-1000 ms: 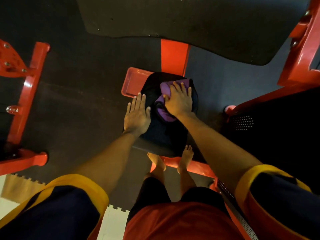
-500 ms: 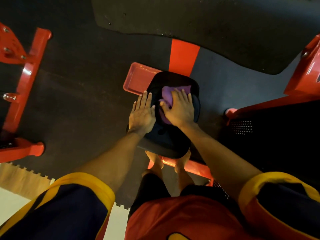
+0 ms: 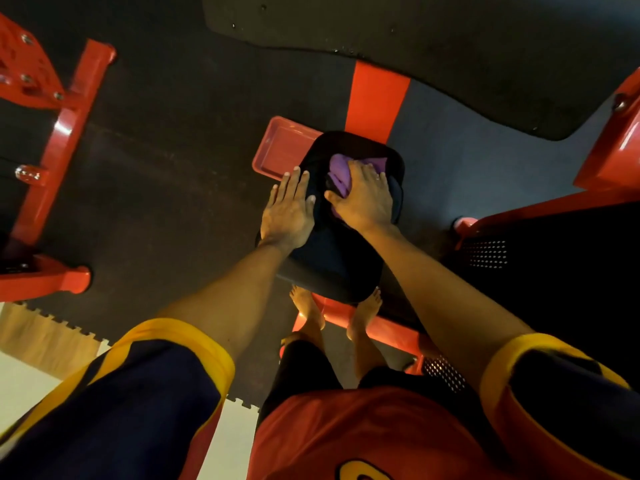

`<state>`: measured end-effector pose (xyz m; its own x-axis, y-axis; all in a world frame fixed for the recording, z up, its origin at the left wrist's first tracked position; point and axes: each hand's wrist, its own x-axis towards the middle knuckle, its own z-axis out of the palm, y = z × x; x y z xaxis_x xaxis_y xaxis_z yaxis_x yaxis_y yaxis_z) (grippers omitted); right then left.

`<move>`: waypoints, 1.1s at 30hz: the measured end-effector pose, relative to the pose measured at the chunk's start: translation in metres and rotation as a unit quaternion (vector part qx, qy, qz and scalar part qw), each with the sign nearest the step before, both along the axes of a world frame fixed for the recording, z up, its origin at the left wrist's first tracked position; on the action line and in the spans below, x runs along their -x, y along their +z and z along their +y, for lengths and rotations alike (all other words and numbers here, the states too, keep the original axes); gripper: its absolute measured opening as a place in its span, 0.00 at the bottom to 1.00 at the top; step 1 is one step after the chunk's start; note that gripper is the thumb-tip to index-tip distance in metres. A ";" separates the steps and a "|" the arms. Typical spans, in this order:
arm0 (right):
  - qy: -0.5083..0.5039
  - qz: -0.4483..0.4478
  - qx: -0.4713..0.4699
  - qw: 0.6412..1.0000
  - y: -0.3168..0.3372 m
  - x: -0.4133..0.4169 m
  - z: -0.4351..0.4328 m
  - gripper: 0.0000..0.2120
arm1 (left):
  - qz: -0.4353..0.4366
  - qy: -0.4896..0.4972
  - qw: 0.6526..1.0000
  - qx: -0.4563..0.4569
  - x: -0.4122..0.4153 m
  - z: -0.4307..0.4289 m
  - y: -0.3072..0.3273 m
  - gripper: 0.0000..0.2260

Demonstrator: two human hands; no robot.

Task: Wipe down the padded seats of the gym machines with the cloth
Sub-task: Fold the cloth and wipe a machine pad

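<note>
A small black padded seat (image 3: 332,251) sits on a red machine frame straight below me. A crumpled purple cloth (image 3: 339,173) lies on the seat's far half. My right hand (image 3: 365,195) presses on the cloth with fingers spread over it, covering most of it. My left hand (image 3: 287,209) rests flat on the seat's left edge, fingers straight and together, just beside the right hand's thumb.
A large black pad (image 3: 433,39) of the same machine stretches across the top. Red frame bars stand at the left (image 3: 55,147) and right (image 3: 616,133). A red footplate (image 3: 277,150) lies left of the seat. My bare feet (image 3: 308,310) stand on dark rubber flooring.
My right hand with the cloth has slid slightly across the seat's far half. The left hand stays flat on the left edge. The view has shifted a little.
</note>
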<state>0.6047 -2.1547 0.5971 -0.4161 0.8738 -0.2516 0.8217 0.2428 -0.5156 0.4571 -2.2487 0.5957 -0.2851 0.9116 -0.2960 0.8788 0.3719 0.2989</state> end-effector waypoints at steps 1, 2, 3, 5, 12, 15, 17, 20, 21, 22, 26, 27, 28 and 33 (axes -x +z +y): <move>-0.001 0.013 -0.002 1.000 0.004 0.000 -0.011 0.35 | 0.000 0.002 1.000 -0.002 0.001 0.000 0.000 0.24; 0.014 0.032 -0.012 0.999 0.010 -0.004 -0.024 0.34 | -0.001 0.003 1.000 -0.004 0.001 0.000 -0.001 0.24; 0.043 0.055 -0.024 0.997 0.016 -0.011 -0.037 0.32 | -0.001 0.002 1.000 -0.004 0.001 0.000 -0.001 0.24; 0.120 0.081 -0.033 0.989 0.020 -0.033 -0.052 0.31 | 0.006 0.000 1.000 -0.003 0.000 -0.001 -0.001 0.24; 0.117 0.012 0.013 0.993 0.007 -0.028 0.034 0.35 | 0.014 0.057 0.998 0.003 -0.015 0.010 0.002 0.26; 0.072 -0.003 0.023 0.997 0.003 0.003 0.051 0.32 | 0.027 0.074 0.997 0.010 -0.018 0.012 -0.003 0.28; 0.080 0.005 0.017 0.997 0.006 0.010 0.041 0.34 | 0.035 0.085 0.996 0.021 -0.018 0.015 -0.005 0.29; 0.159 0.015 0.012 0.987 0.012 -0.012 0.022 0.35 | 0.029 0.085 0.995 0.036 -0.020 0.016 -0.003 0.30; 0.183 0.016 0.017 0.983 0.011 -0.023 0.019 0.35 | 0.028 0.088 0.995 0.036 -0.020 0.016 -0.003 0.30; 0.196 0.013 0.021 0.980 0.009 -0.031 0.022 0.35 | 0.029 0.092 0.995 0.033 -0.020 0.015 -0.002 0.30; 0.123 -0.012 0.033 0.992 -0.002 -0.012 0.069 0.32 | 0.034 0.101 0.994 0.023 -0.021 0.016 -0.003 0.29; 0.103 -0.018 0.040 0.994 -0.004 0.002 0.081 0.32 | 0.039 0.101 0.994 0.023 -0.020 0.016 -0.003 0.29; 0.091 -0.025 0.042 0.995 -0.005 0.018 0.090 0.32 | 0.044 0.102 0.994 0.024 -0.019 0.016 -0.003 0.29; 0.145 0.032 0.045 0.988 -0.005 0.027 0.068 0.38 | 0.045 0.098 0.994 0.031 -0.022 0.017 -0.004 0.29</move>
